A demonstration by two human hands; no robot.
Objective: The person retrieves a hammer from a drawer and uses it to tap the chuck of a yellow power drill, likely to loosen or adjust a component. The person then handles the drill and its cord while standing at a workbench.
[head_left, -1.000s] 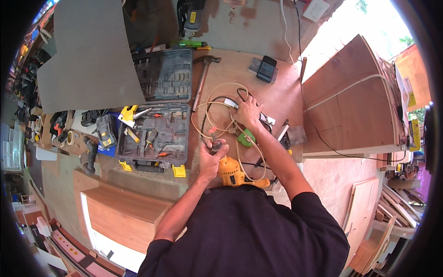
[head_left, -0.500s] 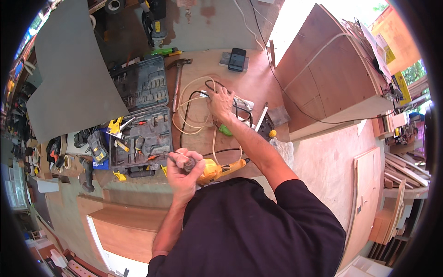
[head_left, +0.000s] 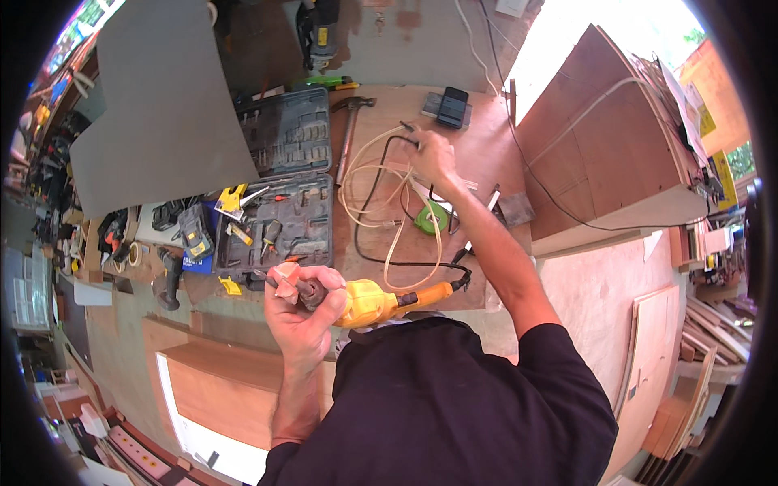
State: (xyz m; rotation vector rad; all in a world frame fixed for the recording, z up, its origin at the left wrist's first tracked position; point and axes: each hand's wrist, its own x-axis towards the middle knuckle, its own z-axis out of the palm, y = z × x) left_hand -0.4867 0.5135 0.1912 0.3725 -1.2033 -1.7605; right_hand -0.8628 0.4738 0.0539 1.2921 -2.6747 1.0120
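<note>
My left hand is closed around the dark chuck end of a yellow power drill, held sideways close to my body. A thin dark bit seems to stick out past my fingers. From the drill's handle end a black power cord loops over the bench up to my right hand. The fingers of that hand are closed on the cord. A cream cable lies in loose coils beside it, with a small dark tip showing past my fingertips. Below my right hand sits a round green thing.
An open tool case with bits and a screwdriver lies left of the cords. A claw hammer rests beside it. Behind my right hand is a phone. A grey sheet leans over the left side; a wooden cabinet stands right.
My right hand has lifted and drawn the black cord away from the bench clutter, uncovering the green round thing. More of the drill shows now. The view has shifted slightly left.
</note>
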